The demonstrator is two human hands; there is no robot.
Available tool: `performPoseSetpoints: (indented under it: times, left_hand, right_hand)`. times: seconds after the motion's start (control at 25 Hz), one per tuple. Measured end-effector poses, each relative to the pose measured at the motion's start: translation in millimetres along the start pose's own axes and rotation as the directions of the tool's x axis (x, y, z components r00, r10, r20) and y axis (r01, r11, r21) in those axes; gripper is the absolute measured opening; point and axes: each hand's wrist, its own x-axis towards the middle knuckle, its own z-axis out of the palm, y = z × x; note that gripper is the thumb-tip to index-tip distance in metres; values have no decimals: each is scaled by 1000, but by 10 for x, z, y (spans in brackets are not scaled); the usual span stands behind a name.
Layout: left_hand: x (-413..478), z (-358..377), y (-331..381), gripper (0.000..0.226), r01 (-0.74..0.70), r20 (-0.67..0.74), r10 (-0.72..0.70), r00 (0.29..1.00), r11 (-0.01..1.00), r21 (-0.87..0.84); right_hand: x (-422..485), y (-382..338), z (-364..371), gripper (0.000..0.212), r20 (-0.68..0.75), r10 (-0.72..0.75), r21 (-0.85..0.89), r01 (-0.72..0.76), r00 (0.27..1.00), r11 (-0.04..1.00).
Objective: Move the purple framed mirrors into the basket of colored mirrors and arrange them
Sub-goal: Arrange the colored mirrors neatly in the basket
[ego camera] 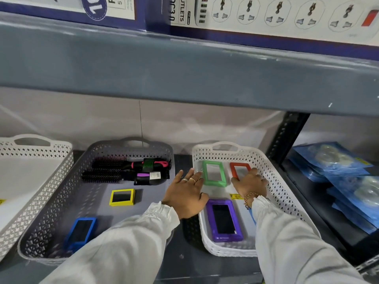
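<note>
Purple rectangular plastic-framed mirror (224,220) lying flat, glass up, in the near half of the white perforated plastic basket (282,193), lower centre-right of the frame. Its long axis runs from the near basket wall toward the back of the shelf, leaning slightly left at the far end; one short edge sits just beside the near wall.

Further back in the same basket lie a green rectangular framed mirror (214,174) and an orange-red rectangular framed mirror (240,171), side by side, both set lengthwise like the purple one. The left hand (185,194) hovers palm down over the gap between baskets, fingers spread, grasping nothing, its fingertips close to the green frame. The right hand (251,182) rests on the near end of the orange-red frame, fingers flat; whether it pinches the frame cannot be told.

To the left, a grey perforated plastic basket (67,201) holds a yellow framed mirror (122,197), a blue framed mirror (81,232) and black round hairbrushes (123,171).

Likely risks: a push on the orange-red mirror may skew it against the basket wall or slide it over the green one; the right sleeve, lying close to the purple mirror, could drag it askew.
</note>
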Motion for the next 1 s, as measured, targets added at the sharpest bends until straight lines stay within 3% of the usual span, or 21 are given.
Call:
performPoseSetpoints:
  times: [0.24, 0.48, 0.6, 0.72, 1.0]
  left_hand:
    - [-2, 32, 0, 57, -3, -25, 3, 1000, 1000, -11]
    - [-20, -4, -8, 58, -9, 7, 8, 1000, 1000, 17]
    - [-18, -5, -12, 58, -8, 24, 7, 1000, 999, 34]
    - [-5, 7, -19, 60, -14, 32, 13, 999, 999, 40]
    - [-18, -9, -5, 58, -8, 26, 8, 1000, 1000, 29]
  right_hand:
    - [0, -8, -20, 76, -2, 6, -13, -6, 1000, 1000]
    - [-89, -10, -252, 81, 70, -22, 203, 7, 997, 979]
    - [-157, 85, -520, 92, 261, -27, 86, 5, 965, 996]
    - [-305, 250, -593, 110, 456, 67, -114, -16, 887, 993]
    - [-375, 481, -515, 112, 413, 114, -154, -53, 904, 987]
